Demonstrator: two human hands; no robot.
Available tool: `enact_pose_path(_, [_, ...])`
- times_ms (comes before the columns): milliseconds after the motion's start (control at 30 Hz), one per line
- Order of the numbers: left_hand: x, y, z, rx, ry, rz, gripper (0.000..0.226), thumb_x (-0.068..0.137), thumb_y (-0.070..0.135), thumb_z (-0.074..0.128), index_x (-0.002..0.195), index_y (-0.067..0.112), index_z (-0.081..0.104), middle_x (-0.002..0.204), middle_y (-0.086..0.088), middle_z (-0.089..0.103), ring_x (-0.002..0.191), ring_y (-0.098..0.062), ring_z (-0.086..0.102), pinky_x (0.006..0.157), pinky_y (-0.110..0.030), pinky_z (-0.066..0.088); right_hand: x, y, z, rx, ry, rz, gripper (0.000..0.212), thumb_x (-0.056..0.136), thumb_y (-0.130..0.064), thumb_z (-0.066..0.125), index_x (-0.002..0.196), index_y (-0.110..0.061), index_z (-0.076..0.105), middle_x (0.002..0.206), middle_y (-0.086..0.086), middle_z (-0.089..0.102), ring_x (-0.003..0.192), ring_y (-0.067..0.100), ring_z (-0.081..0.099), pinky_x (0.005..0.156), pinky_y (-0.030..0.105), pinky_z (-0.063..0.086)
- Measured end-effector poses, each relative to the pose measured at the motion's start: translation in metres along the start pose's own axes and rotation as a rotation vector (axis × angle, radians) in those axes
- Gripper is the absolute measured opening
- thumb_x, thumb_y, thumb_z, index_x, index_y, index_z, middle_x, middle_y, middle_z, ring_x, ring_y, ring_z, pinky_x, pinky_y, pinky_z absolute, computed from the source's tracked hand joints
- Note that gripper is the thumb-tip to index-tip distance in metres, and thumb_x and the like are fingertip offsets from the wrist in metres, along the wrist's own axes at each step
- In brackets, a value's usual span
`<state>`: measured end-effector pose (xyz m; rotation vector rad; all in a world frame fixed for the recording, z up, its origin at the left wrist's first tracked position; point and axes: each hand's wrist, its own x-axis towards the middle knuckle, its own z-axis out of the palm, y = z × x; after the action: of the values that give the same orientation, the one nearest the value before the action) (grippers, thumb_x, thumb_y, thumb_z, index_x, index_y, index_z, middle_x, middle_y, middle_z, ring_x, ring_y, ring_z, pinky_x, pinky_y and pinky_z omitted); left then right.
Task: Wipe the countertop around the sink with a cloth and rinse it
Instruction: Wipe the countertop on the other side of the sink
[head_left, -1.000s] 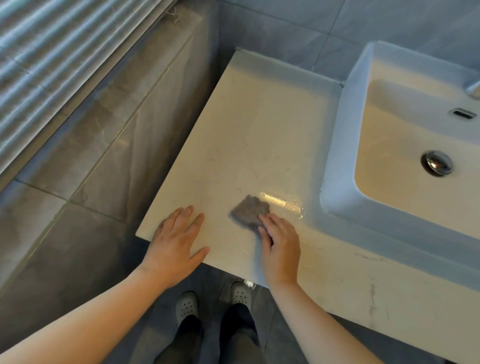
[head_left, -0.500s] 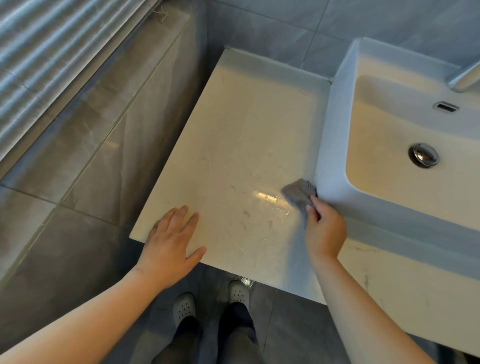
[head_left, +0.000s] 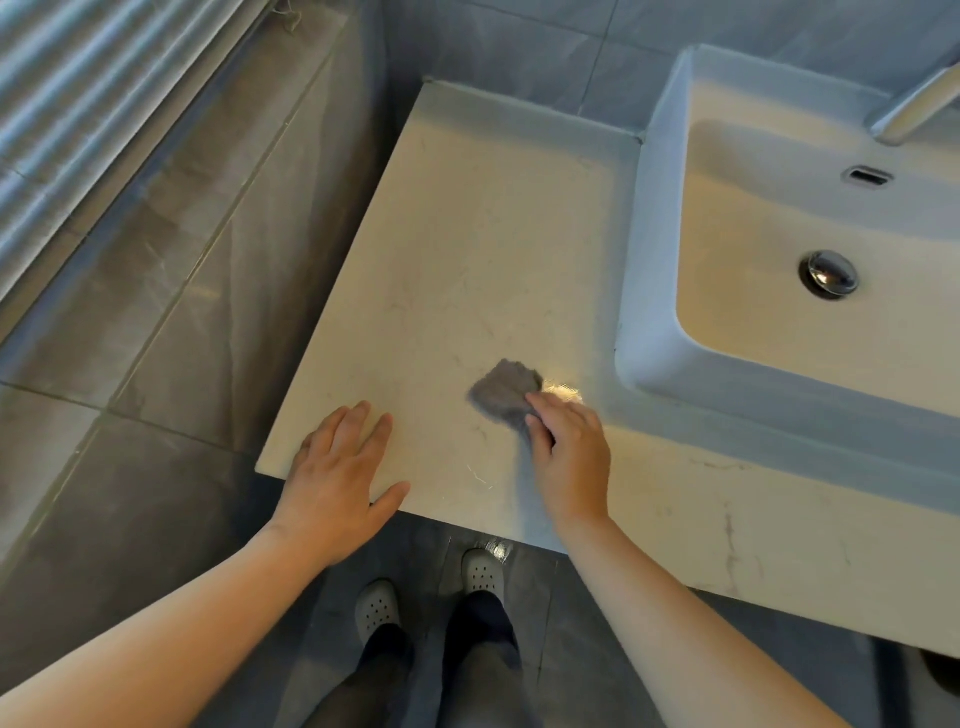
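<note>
A small grey cloth (head_left: 503, 388) lies pressed flat on the pale marble countertop (head_left: 467, 249), left of the white sink (head_left: 654, 291). My right hand (head_left: 569, 457) holds the cloth's near edge, fingers on top of it. A wet shiny streak shows just right of the cloth. My left hand (head_left: 337, 478) rests flat on the countertop's front left corner, fingers spread, holding nothing.
The sink basin has a chrome drain plug (head_left: 829, 274) and an overflow slot (head_left: 866, 175); a chrome tap (head_left: 914, 106) juts in at top right. Grey tiled wall and ledge (head_left: 171, 249) stand left of the counter. My feet in pale clogs (head_left: 483, 571) are below the front edge.
My right hand has slid the cloth leftward, away from the sink's side, back toward the middle of the counter. The left hand has stayed on the corner.
</note>
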<state>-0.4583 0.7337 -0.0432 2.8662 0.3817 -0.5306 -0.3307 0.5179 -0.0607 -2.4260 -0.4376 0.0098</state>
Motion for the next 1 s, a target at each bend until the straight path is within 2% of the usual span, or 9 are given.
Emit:
enact_pose_path(100, [0.0,-0.001,-0.001,-0.013,-0.002,0.004,0.091,0.073,0.072,0.007,0.151,0.024,0.01,0.158,-0.005,0.003,0.144,-0.027,0.003,0.116,-0.045,0.015,-0.016,-0.015,-0.006,0.092,-0.16,-0.001,0.028,0.091,-0.016,0.06,0.118,-0.019,0.068,0.111,-0.002,0.069,0.1,0.006,0.051,0.083,0.007,0.036])
enact_pose_path(167, [0.0,-0.001,-0.002,-0.012,-0.006,0.005,0.09,0.075,0.072,0.01,0.15,0.023,0.01,0.158,-0.005,0.004,0.144,-0.027,0.003,0.115,-0.045,0.016,-0.025,-0.019,-0.015,0.207,-0.173,0.111,0.028,0.093,-0.017,0.058,0.119,-0.02,0.067,0.109,-0.004,0.069,0.1,0.006,0.058,0.085,0.008,0.041])
enact_pose_path(267, [0.0,0.0,-0.005,0.001,-0.014,0.006,0.088,0.076,0.07,0.013,0.15,0.023,0.009,0.158,-0.004,0.003,0.144,-0.027,0.002,0.116,-0.044,0.016,-0.038,-0.011,-0.036,0.288,0.029,0.268,0.028,0.092,-0.018,0.059,0.119,-0.022,0.066,0.111,-0.008,0.069,0.102,0.007,0.061,0.089,0.022,0.049])
enact_pose_path(400, [0.0,-0.002,-0.006,-0.001,-0.022,0.026,0.081,0.085,0.068,0.025,0.151,0.023,0.008,0.158,-0.005,0.002,0.144,-0.027,0.002,0.116,-0.045,0.017,-0.048,0.018,-0.069,0.126,0.329,0.388,0.027,0.092,-0.015,0.059,0.118,-0.014,0.066,0.112,0.0,0.069,0.103,0.014,0.061,0.083,0.02,0.042])
enact_pose_path(500, [0.0,-0.002,-0.006,0.0,-0.012,0.038,0.078,0.088,0.064,0.031,0.15,0.023,0.009,0.158,-0.006,0.004,0.144,-0.027,0.002,0.116,-0.045,0.017,-0.048,0.044,-0.076,0.122,0.429,0.523,0.027,0.094,-0.011,0.056,0.119,-0.009,0.065,0.117,0.007,0.068,0.106,0.02,0.061,0.085,0.021,0.039])
enact_pose_path(633, [0.0,-0.002,-0.007,0.012,-0.01,0.053,0.079,0.089,0.062,0.035,0.151,0.022,0.007,0.158,-0.006,0.003,0.144,-0.027,0.003,0.115,-0.044,0.016,-0.051,0.06,-0.054,0.004,0.408,0.471,0.029,0.092,-0.009,0.057,0.12,-0.004,0.064,0.117,0.013,0.067,0.106,0.03,0.062,0.087,0.028,0.045])
enact_pose_path(767, [0.0,-0.003,-0.008,0.017,-0.001,0.063,0.08,0.088,0.062,0.035,0.151,0.022,0.006,0.158,-0.006,0.003,0.144,-0.027,0.003,0.115,-0.044,0.017,-0.062,0.039,-0.024,0.005,0.397,0.428,0.032,0.093,-0.014,0.056,0.123,-0.008,0.062,0.121,0.009,0.065,0.111,0.028,0.057,0.093,0.042,0.05])
enact_pose_path(867, [0.0,-0.004,-0.008,0.019,-0.003,0.067,0.08,0.088,0.063,0.034,0.151,0.022,0.005,0.158,-0.006,0.002,0.144,-0.028,0.003,0.115,-0.045,0.016,-0.075,0.017,-0.006,0.019,0.338,0.388,0.033,0.094,-0.018,0.054,0.126,-0.011,0.061,0.126,0.005,0.062,0.116,0.021,0.049,0.098,0.032,0.044])
enact_pose_path(1000, [0.0,-0.005,-0.007,0.03,0.004,0.075,0.081,0.088,0.063,0.034,0.151,0.022,0.005,0.158,-0.007,0.003,0.143,-0.028,0.004,0.115,-0.045,0.017,-0.088,-0.01,0.008,0.036,0.272,0.332,0.033,0.093,-0.021,0.055,0.125,-0.015,0.062,0.124,-0.002,0.063,0.114,0.011,0.047,0.097,0.023,0.04])
